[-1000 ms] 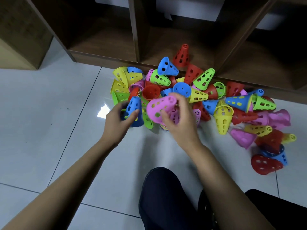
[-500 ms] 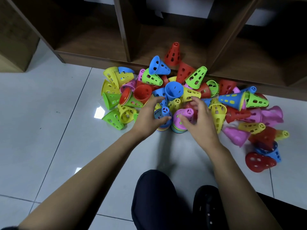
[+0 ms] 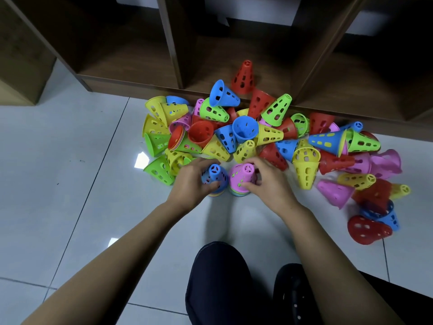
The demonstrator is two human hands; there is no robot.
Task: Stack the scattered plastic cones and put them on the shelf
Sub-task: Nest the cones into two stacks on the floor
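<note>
Two short stacks of perforated plastic cones stand side by side on the white tiled floor. The left one is topped by a blue cone [image 3: 215, 175], and my left hand [image 3: 191, 182] grips it. The right one is topped by a pink cone [image 3: 241, 177], and my right hand [image 3: 269, 181] grips it from the right. Behind them lies a big pile of scattered cones [image 3: 246, 134] in red, yellow, green, blue and pink. One red cone [image 3: 243, 77] stands upright on the dark wooden shelf [image 3: 131, 69].
The shelf unit runs along the back with several low open compartments split by upright dividers [image 3: 173, 43]. More loose cones [image 3: 370, 207] spread to the right. My knee [image 3: 218, 277] and shoe [image 3: 295, 292] are at the bottom. Bare tiles [image 3: 70, 184] lie to the left.
Both hands brought a blue cone and a pink cone down from the air onto two stacks on the floor. They now hold the stack tops, closer to me.
</note>
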